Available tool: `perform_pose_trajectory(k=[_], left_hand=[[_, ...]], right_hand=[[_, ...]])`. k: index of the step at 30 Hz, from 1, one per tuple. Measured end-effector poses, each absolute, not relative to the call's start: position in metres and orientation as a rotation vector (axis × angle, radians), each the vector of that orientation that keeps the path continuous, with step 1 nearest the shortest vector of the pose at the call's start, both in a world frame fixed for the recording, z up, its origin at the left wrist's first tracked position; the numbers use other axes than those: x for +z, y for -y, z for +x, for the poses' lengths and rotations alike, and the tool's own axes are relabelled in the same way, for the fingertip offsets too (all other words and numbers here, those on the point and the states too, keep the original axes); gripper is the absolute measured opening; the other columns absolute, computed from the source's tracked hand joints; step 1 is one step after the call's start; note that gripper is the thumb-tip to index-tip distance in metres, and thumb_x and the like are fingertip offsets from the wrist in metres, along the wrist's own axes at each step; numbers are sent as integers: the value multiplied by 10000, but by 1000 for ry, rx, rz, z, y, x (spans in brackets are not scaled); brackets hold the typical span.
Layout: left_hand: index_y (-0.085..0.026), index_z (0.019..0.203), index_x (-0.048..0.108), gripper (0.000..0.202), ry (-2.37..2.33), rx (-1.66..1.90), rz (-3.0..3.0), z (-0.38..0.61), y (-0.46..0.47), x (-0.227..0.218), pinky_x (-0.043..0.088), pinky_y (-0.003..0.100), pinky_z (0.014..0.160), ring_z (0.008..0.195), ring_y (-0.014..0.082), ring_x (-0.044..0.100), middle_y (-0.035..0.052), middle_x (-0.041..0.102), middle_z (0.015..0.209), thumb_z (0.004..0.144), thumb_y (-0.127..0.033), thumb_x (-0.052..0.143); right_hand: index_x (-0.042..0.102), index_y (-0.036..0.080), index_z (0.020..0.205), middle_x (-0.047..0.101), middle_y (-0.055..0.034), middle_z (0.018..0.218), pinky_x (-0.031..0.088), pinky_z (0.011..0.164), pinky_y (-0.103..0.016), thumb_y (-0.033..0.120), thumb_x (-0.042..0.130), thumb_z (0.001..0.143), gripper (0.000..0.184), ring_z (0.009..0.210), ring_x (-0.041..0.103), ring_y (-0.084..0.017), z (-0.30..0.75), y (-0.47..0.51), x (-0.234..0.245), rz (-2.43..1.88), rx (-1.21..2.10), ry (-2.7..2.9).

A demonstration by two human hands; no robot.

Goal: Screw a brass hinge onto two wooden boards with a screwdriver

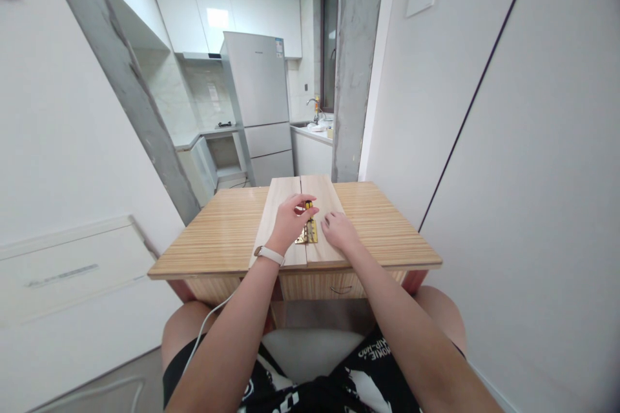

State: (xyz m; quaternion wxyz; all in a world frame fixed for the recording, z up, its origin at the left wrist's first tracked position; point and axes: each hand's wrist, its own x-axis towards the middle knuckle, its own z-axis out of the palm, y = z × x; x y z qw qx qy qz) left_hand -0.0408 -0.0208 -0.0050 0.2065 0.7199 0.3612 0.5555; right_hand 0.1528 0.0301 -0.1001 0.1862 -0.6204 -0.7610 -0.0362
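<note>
Two pale wooden boards lie side by side on the table; the left board and the right board meet along a narrow seam. Across that seam sits a brass-coloured hinge, opened flat. My left hand is over the hinge, thumb and fingers closed around a small screwdriver with a black and yellow handle. Its tip points down toward the hinge; whether it touches a screw is too small to tell. Just right of the hinge, my right hand rests on the right board with curled fingers, whose inside is hidden.
The striped wooden table has a drawer with a metal handle below its front edge. A white cable runs beside my left forearm. Beyond the table stand a grey fridge and a sink counter with a tap.
</note>
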Motion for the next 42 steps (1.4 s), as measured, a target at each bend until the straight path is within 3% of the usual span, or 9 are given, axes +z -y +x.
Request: perform_pose_trajectory(k=[4, 9, 15, 18, 24, 31, 34, 38, 42], left_hand=[[-268, 1187, 797, 261, -1015, 1518, 2116, -42, 23, -3, 595, 258, 757, 893, 145, 701, 40, 704, 1041, 934, -219, 751], [-289, 1236, 792, 268, -952, 1446, 2213, -44, 27, -3, 607, 266, 815, 1008, 163, 720, 56, 746, 1167, 1008, -249, 657], [-267, 1443, 679, 426, -849, 1295, 2180, -50, 24, -2, 585, 377, 1070, 1256, 218, 714, 84, 749, 1359, 1053, -212, 514], [-244, 1419, 690, 421, -853, 1309, 2166, -51, 23, -2, 539, 407, 1154, 1297, 216, 695, 86, 757, 1354, 1051, -197, 491], [-214, 1311, 751, 350, -829, 1347, 2023, -43, 25, -4, 613, 343, 982, 1092, 195, 760, 92, 801, 1162, 1023, -199, 552], [-258, 1184, 823, 280, -1063, 1521, 2067, -37, 23, -2, 600, 269, 753, 821, 143, 679, 35, 686, 970, 908, -274, 782], [-256, 1238, 800, 309, -1022, 1519, 2079, -38, 22, -3, 623, 298, 846, 917, 159, 703, 55, 699, 1054, 933, -271, 752], [-257, 1395, 706, 404, -842, 1395, 2112, -40, 22, -4, 575, 382, 1097, 1320, 214, 656, 109, 690, 1415, 1024, -188, 561], [-220, 1354, 712, 365, -795, 1342, 2008, -39, 24, -5, 577, 408, 1094, 1215, 215, 733, 111, 776, 1277, 1032, -186, 543]], right_hand=[[731, 184, 1186, 704, -160, 1261, 365, 1135, -356, 420, 407, 1115, 407, 1244, 582, -269, 154, -30, -100, -1734, -107, 2142], [735, 190, 1189, 705, -156, 1259, 362, 1150, -354, 440, 399, 1117, 425, 1260, 582, -265, 154, -30, -99, -1736, -100, 2145], [738, 188, 1178, 707, -158, 1261, 366, 1143, -367, 414, 408, 1114, 405, 1245, 584, -272, 153, -28, -98, -1737, -107, 2148], [738, 189, 1174, 706, -158, 1268, 372, 1132, -367, 417, 413, 1114, 401, 1242, 585, -273, 153, -29, -98, -1741, -113, 2136], [734, 175, 1184, 709, -166, 1258, 360, 1143, -359, 422, 423, 1113, 403, 1260, 579, -270, 154, -31, -100, -1727, -93, 2140], [733, 177, 1170, 710, -160, 1244, 370, 1136, -362, 407, 421, 1114, 391, 1242, 588, -266, 155, -31, -101, -1718, -113, 2134], [736, 186, 1163, 709, -158, 1249, 381, 1123, -367, 418, 424, 1114, 392, 1232, 590, -271, 154, -31, -101, -1726, -113, 2137], [734, 190, 1172, 707, -160, 1264, 387, 1107, -374, 424, 432, 1111, 387, 1243, 579, -284, 153, -29, -101, -1735, -127, 2131], [733, 188, 1184, 705, -164, 1269, 383, 1118, -373, 426, 418, 1115, 401, 1247, 576, -279, 153, -29, -100, -1743, -113, 2130]])
